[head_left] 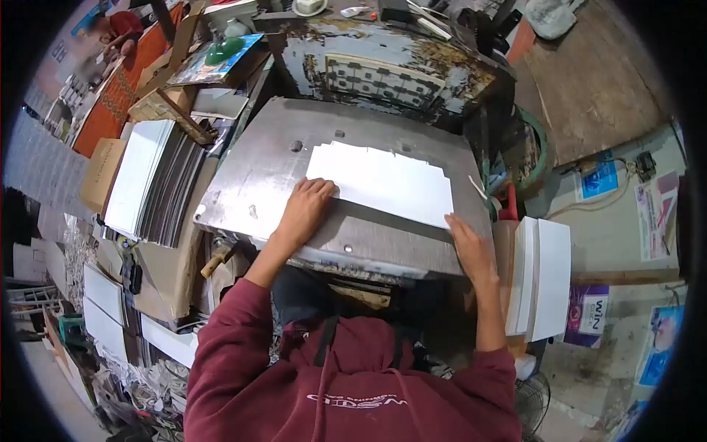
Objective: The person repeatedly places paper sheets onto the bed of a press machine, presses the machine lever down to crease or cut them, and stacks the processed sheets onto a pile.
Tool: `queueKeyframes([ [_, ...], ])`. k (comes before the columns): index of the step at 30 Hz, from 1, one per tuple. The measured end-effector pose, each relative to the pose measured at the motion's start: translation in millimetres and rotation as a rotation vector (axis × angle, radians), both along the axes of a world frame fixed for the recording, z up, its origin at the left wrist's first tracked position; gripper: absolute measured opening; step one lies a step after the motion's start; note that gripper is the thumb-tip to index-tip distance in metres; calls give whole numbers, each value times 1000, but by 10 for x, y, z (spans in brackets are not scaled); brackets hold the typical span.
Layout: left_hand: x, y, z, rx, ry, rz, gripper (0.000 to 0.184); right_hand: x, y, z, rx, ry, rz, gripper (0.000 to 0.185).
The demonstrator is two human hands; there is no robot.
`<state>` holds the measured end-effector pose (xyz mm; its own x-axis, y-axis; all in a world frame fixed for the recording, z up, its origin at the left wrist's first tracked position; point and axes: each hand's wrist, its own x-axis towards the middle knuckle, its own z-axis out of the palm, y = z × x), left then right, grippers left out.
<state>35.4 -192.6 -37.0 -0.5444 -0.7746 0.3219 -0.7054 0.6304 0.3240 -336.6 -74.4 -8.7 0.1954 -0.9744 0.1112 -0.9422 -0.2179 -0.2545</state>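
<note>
A white stack of paper sheets [383, 180] lies on the metal table [250, 162], its far edge stepped and uneven. My left hand [308, 210] rests at the stack's near left corner, with the fingers bent and close together on the paper's edge. At the near right corner, my right hand [471, 249] touches the sheets with its fingertips, the fingers extended. Beyond the paper stands a worn machine body [383, 77] with peeling paint.
Left of the table is a tall stack of sheets [147, 177] beside a cardboard box [103, 173]. More white sheets [543, 276] stand at the right, near a red object [509, 202]. A person [121, 33] is far off at the upper left.
</note>
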Motion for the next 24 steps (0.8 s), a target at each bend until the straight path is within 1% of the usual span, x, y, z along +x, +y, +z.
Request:
queueKeyframes([
  [1,12,-5,-82,49,-8,19,35,39,-61,-23,1,1,10,32],
  [2,32,-23,-168,58,-7,26,35,69,-93,-62,11,-70,-34,32],
  [4,-27,-136,-6,89,-58,146,42,153,-221,-55,7,-218,-98,31],
  [5,39,-242,-65,93,-63,158,60,178,-314,-96,6,-213,-99,31],
  [6,43,-299,-34,109,-98,272,71,177,-445,-184,-5,-206,-96,32],
  [7,18,-340,122,122,-134,385,82,189,-588,-197,-18,-202,-96,34],
  [8,49,-324,275,169,-100,423,88,182,-690,-202,-24,-293,-106,35],
  [9,83,-270,346,161,-107,410,88,181,-816,-173,-32,-301,-120,35],
  [11,193,-145,445,-53,154,453,78,178,-1164,-62,196,-285,47,41],
  [12,235,-55,513,-68,144,433,78,218,-1333,29,271,-286,20,47],
  [13,284,64,574,-73,230,414,73,249,-1518,115,348,-286,-4,55],
  [14,325,181,615,-76,319,399,68,204,-1767,129,365,-196,48,61],
  [15,354,293,640,-87,312,388,68,135,-2018,112,382,-103,102,66],
  [17,378,446,702,-104,351,418,61,-8,-2434,136,344,-3,61,73],
  [19,405,590,795,-44,360,454,60,-111,-2758,314,234,45,-111,77],
  [20,461,624,737,-32,336,463,60,-166,-2759,362,29,-122,-123,74],
  [21,504,653,709,-25,332,457,60,-198,-2676,550,-173,-280,-134,72],
  [23,558,713,627,30,299,510,60,-80,-2227,917,-353,-493,-189,62],
  [24,561,717,576,51,294,510,59,-57,-1985,980,-419,-498,-173,61],
])
